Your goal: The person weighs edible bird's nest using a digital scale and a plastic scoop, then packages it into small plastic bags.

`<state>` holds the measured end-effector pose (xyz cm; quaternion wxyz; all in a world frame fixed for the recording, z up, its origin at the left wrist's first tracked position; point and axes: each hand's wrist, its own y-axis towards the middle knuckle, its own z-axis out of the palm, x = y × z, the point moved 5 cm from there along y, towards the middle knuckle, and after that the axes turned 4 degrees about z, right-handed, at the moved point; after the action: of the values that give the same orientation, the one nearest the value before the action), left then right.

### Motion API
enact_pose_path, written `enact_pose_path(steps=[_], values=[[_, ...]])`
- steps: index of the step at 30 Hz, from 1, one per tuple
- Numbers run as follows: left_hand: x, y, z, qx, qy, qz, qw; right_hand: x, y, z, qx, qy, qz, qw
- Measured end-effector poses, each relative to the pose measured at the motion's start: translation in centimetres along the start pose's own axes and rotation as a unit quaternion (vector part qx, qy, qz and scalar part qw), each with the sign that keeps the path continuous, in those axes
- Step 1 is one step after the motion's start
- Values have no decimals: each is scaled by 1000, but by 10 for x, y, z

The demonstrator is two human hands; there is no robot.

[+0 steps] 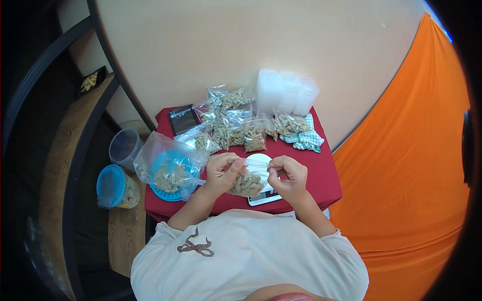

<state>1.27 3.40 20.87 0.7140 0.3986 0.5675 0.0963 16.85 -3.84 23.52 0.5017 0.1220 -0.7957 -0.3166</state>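
Observation:
Over the front of the red-covered table, my left hand (223,174) is closed on the left part of the top of a clear plastic bag (247,185) of pale, finger-shaped pieces. My right hand (287,174) pinches the same bag's top edge at its right end. The bag hangs between both hands, above a white kitchen scale (261,199) with a round plate, which it partly hides. Left of my left hand, a large open plastic bag (145,159) with more pieces lies on a blue basket (174,194).
Several filled bags (219,131) lie across the back of the table (316,173), by a black case (184,119), white plastic containers (286,93) and a checked cloth (307,136). Left of the table stand a blue-lidded tub (111,186) and a clear container (125,146). An orange curtain (411,150) hangs right.

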Motion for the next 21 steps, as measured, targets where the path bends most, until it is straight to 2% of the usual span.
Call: enact_pose_path(steps=[5,8,21], values=[[0,-1,7,-6,16,3,1000,-7,-2,-7,-2,24,19,1000],[-4,-2,13,-12,34,-2,999,-4,2,-9,40,35,-2,999],[-7,-11,37,-26,50,8,998,-19,-6,-23,48,63,11,997]])
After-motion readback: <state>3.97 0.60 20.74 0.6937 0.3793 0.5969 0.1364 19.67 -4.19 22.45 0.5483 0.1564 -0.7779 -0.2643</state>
